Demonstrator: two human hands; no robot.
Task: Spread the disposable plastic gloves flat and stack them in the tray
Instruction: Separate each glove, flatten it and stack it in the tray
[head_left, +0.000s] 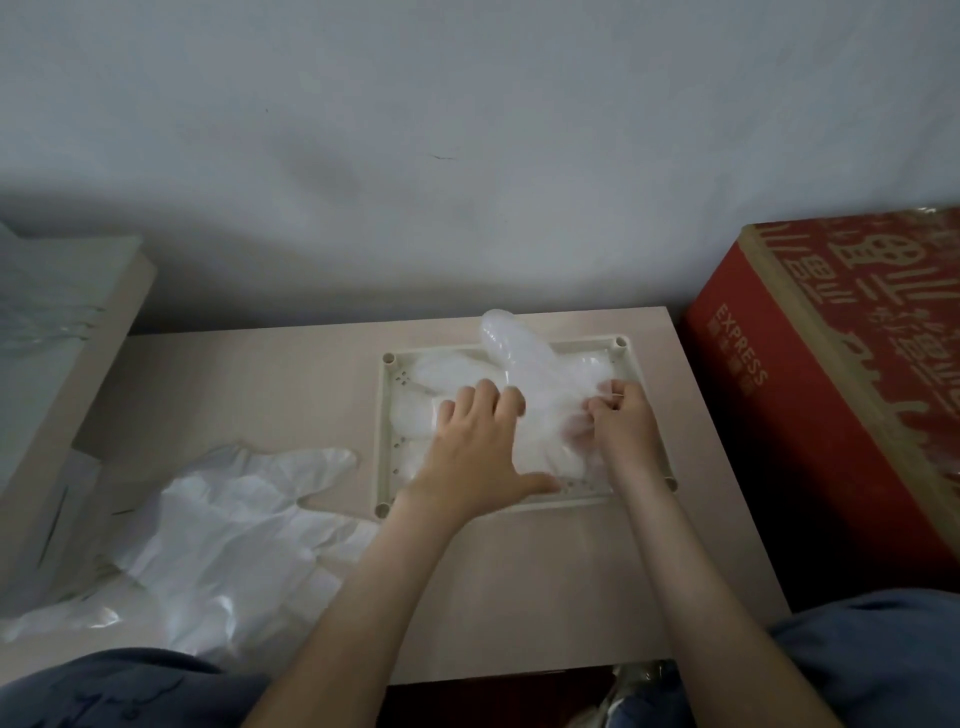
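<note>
Trapped air is ballooning one finger of the glove (540, 384) in the tray (385, 415) toward the desk's (519, 571) far right corner, left hand (478, 457) pressing it with straight fingers (485, 389), right hand (621, 421) pinching it, so it is probably going to spring up crumpled on release.

— What colour is the tray (385, 415)?
— Creamy white, with rows of tiny dots along its edge.
— And the gloves (447, 371) in it?
— Milky white, and you can see through them a bit. The loose glove (234, 519) on the worktop (519, 571) is the same, with shiny spots.
— The worktop?
— Pale sandy brown, with faint wood lines.
— That big box (769, 426)?
— Red, with gold-brown letters and shapes on it.
— The wall (467, 130)?
— Plain greyish white. The trousers (883, 654) are blue.
</note>
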